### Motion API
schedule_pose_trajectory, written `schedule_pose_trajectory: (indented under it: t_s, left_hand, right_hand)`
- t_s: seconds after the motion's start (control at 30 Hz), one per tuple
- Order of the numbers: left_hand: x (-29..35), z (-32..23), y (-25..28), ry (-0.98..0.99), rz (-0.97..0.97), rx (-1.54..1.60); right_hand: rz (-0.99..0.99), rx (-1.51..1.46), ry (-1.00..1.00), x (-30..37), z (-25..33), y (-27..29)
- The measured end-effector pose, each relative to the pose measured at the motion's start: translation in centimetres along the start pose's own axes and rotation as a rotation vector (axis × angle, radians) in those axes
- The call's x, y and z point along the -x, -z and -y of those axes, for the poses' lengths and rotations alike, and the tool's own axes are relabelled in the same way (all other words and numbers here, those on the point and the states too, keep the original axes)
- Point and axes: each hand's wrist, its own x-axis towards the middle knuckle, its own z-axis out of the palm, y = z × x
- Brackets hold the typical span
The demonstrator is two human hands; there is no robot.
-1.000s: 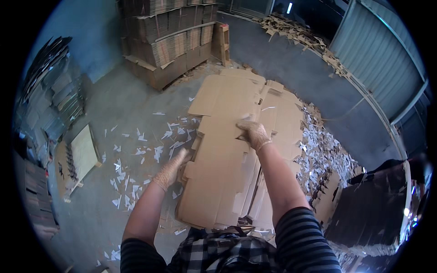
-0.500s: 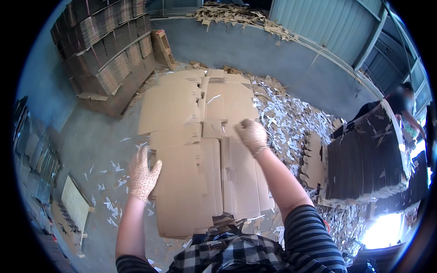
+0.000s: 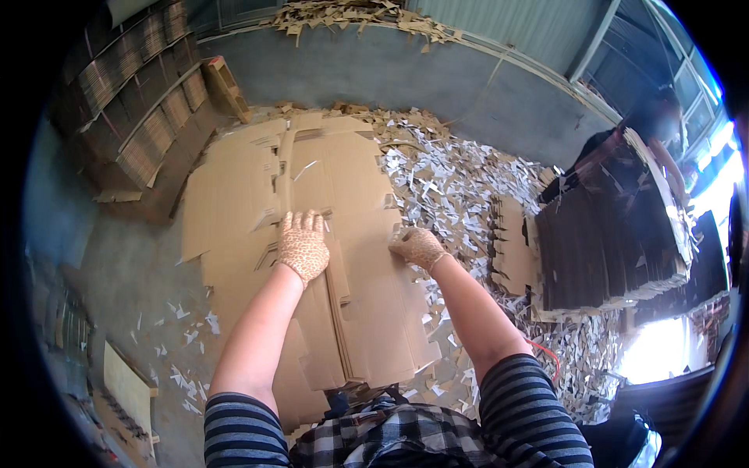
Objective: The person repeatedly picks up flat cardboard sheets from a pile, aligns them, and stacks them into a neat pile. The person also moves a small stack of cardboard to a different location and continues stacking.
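Flat die-cut cardboard sheets (image 3: 367, 312) lie in a wide stack in front of me, with slots and a long seam down the middle. My left hand (image 3: 304, 248), in a tan patterned glove, rests flat on the top near that seam, fingers stretched forward. At the stack's right edge is my right hand (image 3: 420, 247), gloved alike, its fingers curled in against the edge of a cardboard sheet. Its fingertips are partly hidden. A small white paper scrap (image 3: 306, 169) sits on the far part of the stack.
White and brown scraps (image 3: 445, 187) cover the floor to the right and far side. A tall dark stack of sheets (image 3: 608, 242) stands at right, with another person (image 3: 651, 125) behind it. Bundled cardboard (image 3: 148, 109) rises at far left; a wooden pallet (image 3: 226, 86) leans beside it.
My left hand has moved from the stack's left side onto its middle. My right hand has come nearer, down to the right edge. The view has shifted, and the near sheets lie differently.
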Motion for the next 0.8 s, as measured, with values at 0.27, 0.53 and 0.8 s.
schedule_pose_trajectory:
  t_s: [0.27, 0.53, 0.8]
  left_hand:
    - [-0.3, 1.5, -0.3, -0.011, 0.06, 0.146]
    - [0.4, 0.9, 2.6, 0.035, 0.246, 0.142]
    - [-0.8, 2.3, 4.1, 0.019, 0.447, 0.292]
  right_hand:
    - [0.073, 0.218, -0.085, 2.2, 5.2, 3.0]
    - [0.176, -0.076, 0.024, -2.4, 0.3, 1.5]
    - [0.41, -0.742, -0.076, 0.6, 3.8, 3.2]
